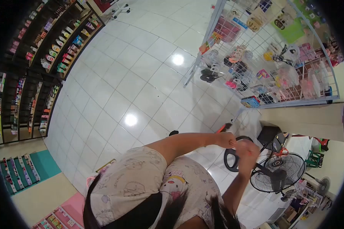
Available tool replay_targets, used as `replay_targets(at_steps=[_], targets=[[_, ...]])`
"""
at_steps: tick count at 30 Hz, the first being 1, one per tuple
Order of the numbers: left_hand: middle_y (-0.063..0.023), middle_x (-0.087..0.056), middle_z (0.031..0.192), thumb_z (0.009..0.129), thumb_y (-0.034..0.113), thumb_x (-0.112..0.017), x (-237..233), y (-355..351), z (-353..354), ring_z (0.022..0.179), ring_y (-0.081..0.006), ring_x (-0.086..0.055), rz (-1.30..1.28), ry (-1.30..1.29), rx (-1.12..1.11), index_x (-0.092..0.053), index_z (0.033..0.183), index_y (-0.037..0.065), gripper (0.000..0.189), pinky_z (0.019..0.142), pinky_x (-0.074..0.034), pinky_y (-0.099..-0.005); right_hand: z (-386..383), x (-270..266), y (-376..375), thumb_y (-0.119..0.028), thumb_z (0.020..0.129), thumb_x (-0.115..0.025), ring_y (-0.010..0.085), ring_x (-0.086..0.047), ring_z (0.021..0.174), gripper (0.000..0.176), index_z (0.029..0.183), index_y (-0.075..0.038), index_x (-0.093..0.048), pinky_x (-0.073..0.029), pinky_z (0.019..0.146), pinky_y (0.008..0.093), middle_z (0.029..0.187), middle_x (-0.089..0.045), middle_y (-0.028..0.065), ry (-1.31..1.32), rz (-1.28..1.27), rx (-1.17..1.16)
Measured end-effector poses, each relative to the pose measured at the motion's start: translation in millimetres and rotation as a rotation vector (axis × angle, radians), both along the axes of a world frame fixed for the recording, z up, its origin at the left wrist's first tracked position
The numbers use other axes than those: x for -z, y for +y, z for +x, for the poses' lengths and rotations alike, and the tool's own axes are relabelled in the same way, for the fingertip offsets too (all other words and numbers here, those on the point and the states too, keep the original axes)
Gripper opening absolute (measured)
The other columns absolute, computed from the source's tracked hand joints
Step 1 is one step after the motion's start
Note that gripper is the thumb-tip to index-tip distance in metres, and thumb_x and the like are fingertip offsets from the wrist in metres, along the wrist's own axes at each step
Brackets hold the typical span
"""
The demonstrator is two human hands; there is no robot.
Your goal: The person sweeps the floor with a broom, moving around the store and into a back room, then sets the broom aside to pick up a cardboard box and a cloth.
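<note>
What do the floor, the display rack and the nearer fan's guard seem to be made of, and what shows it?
Floor: glossy ceramic or porcelain tile, judging by joint lines and bright reflections.
Display rack: probably painted metal, since thin bars cross within a pale frame.
Fan guard: likely dark-coated metal wire, from its fine spokes, though plastic is possible.

Free floor ahead, fan at right.
</note>
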State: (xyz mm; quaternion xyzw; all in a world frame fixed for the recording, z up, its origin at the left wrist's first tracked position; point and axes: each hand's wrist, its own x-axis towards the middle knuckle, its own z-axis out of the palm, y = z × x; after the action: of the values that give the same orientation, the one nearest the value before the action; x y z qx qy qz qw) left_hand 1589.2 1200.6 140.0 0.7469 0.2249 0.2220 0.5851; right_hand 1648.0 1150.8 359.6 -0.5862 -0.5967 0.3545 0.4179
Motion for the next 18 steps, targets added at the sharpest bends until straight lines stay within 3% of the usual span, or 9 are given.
replay_targets(at_steps=[1,5,7,9,11,13,15,17,18], targets=[[-0.0177,-0.058,0.067,0.071,0.019,-0.061,-1,9,-9,0.059,-0.0272,-0.056,0.010,0.015,0.065,-0.059,0.071,0.002,0.017,0.056,-0.042,-0.0381,-10,8,11,-0.015,0.077,-0.058,0.0103,-0.043,0.049,0.029,0.058,-0.001,-0.041,-0.036,0.048,0.0257,0.053,-0.045,0.0037,-0.019,0.045,-0.176],[-0.0169,-0.059,0.065,0.073,0.018,-0.061,25,22,-55,0.063,-0.0283,-0.060,0.008,0.026,-0.168,-0.062,0.072,0.002,0.015,0.057,-0.044,-0.0384,-31,24,26,-0.020,0.084,-0.056,0.0136,-0.043,0.051,0.036,0.056,-0.001,-0.044,-0.038,0.053,0.0281,0.052,-0.045,0.0053,0.291,0.000,-0.201],[-0.0137,-0.063,0.073,0.069,0.025,-0.064,21,36,-101,0.072,-0.0312,-0.061,0.060,0.251,-0.209,-0.066,0.076,0.010,0.017,0.063,-0.048,-0.0407,-46,35,30,-0.021,0.085,-0.054,0.0152,-0.044,0.052,0.038,0.055,-0.001,-0.043,-0.041,0.055,0.0302,0.053,-0.045,0.0061,0.392,0.032,-0.206],[-0.0136,-0.063,0.075,0.068,0.027,-0.064,41,47,-147,0.074,-0.0338,-0.060,0.053,0.308,-0.254,-0.067,0.076,0.010,0.019,0.065,-0.048,-0.0427,-69,59,36,-0.021,0.087,-0.053,0.0166,-0.045,0.053,0.039,0.055,-0.002,-0.041,-0.044,0.058,0.0323,0.053,-0.044,0.0068,0.424,0.088,-0.247],[-0.0141,-0.063,0.074,0.068,0.027,-0.064,73,60,-194,0.074,-0.0341,-0.060,0.230,0.355,-0.287,-0.066,0.075,0.009,0.020,0.066,-0.048,-0.0434,-99,82,38,-0.019,0.087,-0.051,0.0178,-0.045,0.053,0.037,0.055,-0.002,-0.040,-0.044,0.059,0.0329,0.054,-0.044,0.0066,0.473,0.056,-0.262],[-0.0182,-0.056,0.061,0.074,0.026,-0.061,96,71,-245,0.062,-0.0374,-0.056,0.346,0.329,-0.329,-0.059,0.062,0.003,0.026,0.056,-0.043,-0.0455,-130,115,39,-0.017,0.088,-0.049,0.0179,-0.046,0.054,0.035,0.057,-0.002,-0.042,-0.044,0.061,0.0316,0.056,-0.045,0.0065,0.493,0.043,-0.307],[-0.0149,-0.058,0.065,0.075,0.029,-0.061,123,85,-291,0.068,-0.0345,-0.058,0.329,0.643,-0.257,-0.057,0.058,0.005,0.029,0.065,-0.043,-0.0477,-161,156,38,-0.011,0.088,-0.049,0.0183,-0.048,0.058,0.031,0.060,0.000,-0.044,-0.044,0.064,0.0310,0.061,-0.048,0.0068,0.403,0.019,-0.321],[-0.0101,-0.060,0.074,0.076,0.030,-0.062,138,86,-329,0.083,-0.0299,-0.059,0.472,0.970,-0.300,-0.059,0.063,0.008,0.026,0.080,-0.040,-0.0504,-195,192,35,-0.005,0.087,-0.050,0.0185,-0.050,0.062,0.026,0.062,0.002,-0.046,-0.044,0.066,0.0309,0.066,-0.050,0.0071,0.323,0.036,-0.361],[-0.0088,-0.060,0.075,0.076,0.030,-0.062,139,82,-337,0.087,-0.0286,-0.058,0.518,0.966,-0.459,-0.059,0.065,0.008,0.024,0.084,-0.038,-0.0515,-208,194,37,-0.004,0.087,-0.051,0.0190,-0.051,0.063,0.025,0.063,0.002,-0.046,-0.044,0.066,0.0314,0.066,-0.051,0.0072,0.305,0.056,-0.380]])
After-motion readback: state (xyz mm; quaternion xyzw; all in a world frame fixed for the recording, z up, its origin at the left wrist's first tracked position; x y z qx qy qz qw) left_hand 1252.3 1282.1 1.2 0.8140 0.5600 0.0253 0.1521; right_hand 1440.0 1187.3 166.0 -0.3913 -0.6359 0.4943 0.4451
